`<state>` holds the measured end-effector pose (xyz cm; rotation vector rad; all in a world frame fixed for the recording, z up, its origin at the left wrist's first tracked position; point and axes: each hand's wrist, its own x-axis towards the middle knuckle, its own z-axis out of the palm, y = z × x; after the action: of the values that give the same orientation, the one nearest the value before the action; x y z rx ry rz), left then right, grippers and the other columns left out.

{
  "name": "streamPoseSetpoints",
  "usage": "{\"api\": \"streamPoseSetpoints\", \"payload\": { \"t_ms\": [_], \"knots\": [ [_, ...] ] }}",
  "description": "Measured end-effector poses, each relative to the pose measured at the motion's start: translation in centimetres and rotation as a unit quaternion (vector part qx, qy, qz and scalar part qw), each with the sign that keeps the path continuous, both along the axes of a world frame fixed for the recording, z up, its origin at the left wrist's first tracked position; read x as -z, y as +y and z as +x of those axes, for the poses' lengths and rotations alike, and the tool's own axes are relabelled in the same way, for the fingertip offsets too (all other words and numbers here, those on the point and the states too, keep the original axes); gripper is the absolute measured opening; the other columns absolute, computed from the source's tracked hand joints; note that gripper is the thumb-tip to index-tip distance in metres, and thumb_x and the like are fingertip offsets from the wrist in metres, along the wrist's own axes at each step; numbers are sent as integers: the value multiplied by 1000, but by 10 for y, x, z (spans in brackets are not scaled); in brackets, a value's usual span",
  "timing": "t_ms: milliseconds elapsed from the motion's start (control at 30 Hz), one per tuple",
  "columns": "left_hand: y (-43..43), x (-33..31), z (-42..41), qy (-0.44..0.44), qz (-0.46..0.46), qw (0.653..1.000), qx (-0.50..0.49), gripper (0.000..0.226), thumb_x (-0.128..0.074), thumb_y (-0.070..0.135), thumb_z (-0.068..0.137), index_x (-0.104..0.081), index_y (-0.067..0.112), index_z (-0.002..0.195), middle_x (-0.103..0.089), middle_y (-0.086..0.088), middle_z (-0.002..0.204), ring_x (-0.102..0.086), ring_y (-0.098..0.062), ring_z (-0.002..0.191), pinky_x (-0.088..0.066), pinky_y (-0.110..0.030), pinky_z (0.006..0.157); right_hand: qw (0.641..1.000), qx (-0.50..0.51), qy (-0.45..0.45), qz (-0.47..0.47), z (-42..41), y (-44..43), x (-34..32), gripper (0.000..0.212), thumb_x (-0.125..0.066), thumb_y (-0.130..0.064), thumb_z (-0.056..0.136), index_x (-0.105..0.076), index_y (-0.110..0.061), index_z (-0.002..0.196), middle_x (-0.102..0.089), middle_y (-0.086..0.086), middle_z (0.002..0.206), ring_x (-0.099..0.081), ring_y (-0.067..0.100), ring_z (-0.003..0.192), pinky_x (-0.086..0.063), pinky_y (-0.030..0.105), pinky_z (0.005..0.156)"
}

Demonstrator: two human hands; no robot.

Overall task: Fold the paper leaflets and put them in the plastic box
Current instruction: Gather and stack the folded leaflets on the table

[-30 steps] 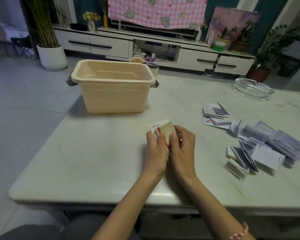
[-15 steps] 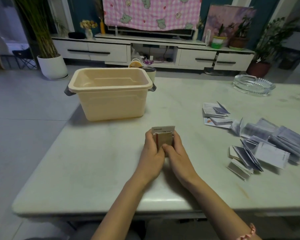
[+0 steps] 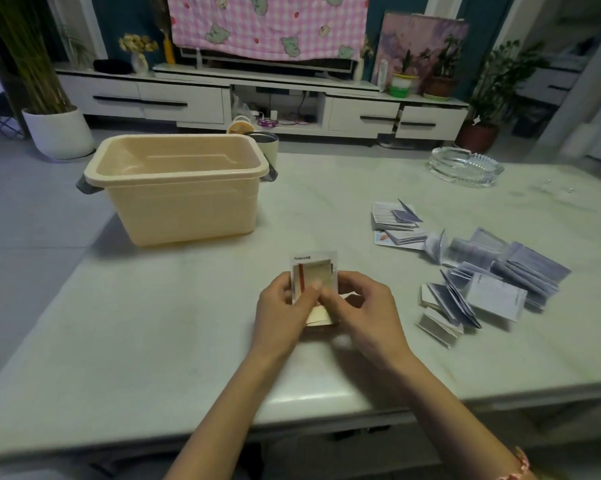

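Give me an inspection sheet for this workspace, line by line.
Surface: pale table, papers on its right side.
Job's things: beige plastic box upright at far left, no leaflets visible inside; one leaflet in hand; loose leaflets heaped at right.
Clutter: glass ashtray at far right; cup behind the box.
Grippers: left hand and right hand both hold the leaflet with curled fingers.
Cables: wires in the TV cabinet shelf, off the table.
Surroundings: pink checked cloth, potted plant.
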<state>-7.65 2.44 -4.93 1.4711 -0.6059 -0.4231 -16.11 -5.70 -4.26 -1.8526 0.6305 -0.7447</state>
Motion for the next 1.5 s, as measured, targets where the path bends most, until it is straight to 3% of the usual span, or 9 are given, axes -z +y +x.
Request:
{"api": "streamPoseSetpoints", "payload": {
  "t_ms": [167,267,467,600,800,1033,1133,1200,1500],
  "knots": [
    [-10,-5,-28,75,-7,994,74,11,-57,13,90,-60,24,88,-70,-3,92,-68,-16,81,-55,-24,73,972,138,43,-183,-61,-27,-21,17,-69,-23,83,-65,-22,99,-63,-9,91,-57,5,79,-43,12,67],
    [-11,-6,-38,90,-11,991,96,10,-56,14,91,-59,22,88,-69,-1,91,-68,-13,78,-55,-22,70,915,294,131,-243,-89,-53,-26,30,-67,-27,84,-61,-10,108,-61,7,104,-55,25,96,-41,28,75],
    [-12,-10,-42,137,-9,983,122,10,-50,14,95,-55,22,92,-67,3,89,-66,-1,65,-52,-13,57,865,203,416,-194,-96,-73,-18,44,-61,-29,85,-49,-15,125,-59,11,117,-54,31,109,-41,34,77],
    [-11,-11,-40,156,-8,979,128,11,-49,15,95,-56,23,92,-67,4,89,-66,-8,75,-53,-15,63,852,222,411,-236,-96,-78,-23,8,-55,-19,86,-59,-12,88,-65,11,96,-57,33,97,-34,31,63],
    [-9,-13,-41,198,-3,970,139,12,-49,17,95,-60,19,99,-70,0,91,-67,-14,80,-53,-26,75,872,197,385,-229,-106,-83,-25,38,-60,-23,87,-39,-19,55,-46,-1,59,-47,28,70,-27,28,49],
    [-12,-8,-42,248,-29,957,150,14,-49,15,95,-62,16,101,-72,-1,89,-67,-16,81,-53,-31,79,856,328,251,-311,-108,-68,-37,23,-47,-9,93,-52,-9,71,-56,10,67,-41,29,62,-28,34,50],
    [-15,-13,-42,323,-91,926,174,19,-46,10,94,-62,10,104,-71,-6,92,-66,-17,83,-54,-31,78,967,238,26,-82,-98,-51,-48,19,-53,-10,93,-69,-8,83,-68,5,70,-60,22,63,-50,30,56],
    [-15,-18,-43,357,-127,905,192,21,-44,8,94,-61,6,105,-71,-9,93,-66,-17,83,-56,-28,74,983,133,-43,118,-86,-27,-48,15,-55,-5,91,-70,-8,87,-70,5,71,-65,17,62,-55,28,55],
    [-12,-5,-37,245,-47,962,114,30,-51,9,93,-50,9,123,-70,-10,101,-69,-20,86,-56,-29,70,992,58,-22,106,-54,12,-22,14,-56,-6,91,-66,-15,95,-73,5,81,-70,15,71,-53,22,52]
  ]
}}
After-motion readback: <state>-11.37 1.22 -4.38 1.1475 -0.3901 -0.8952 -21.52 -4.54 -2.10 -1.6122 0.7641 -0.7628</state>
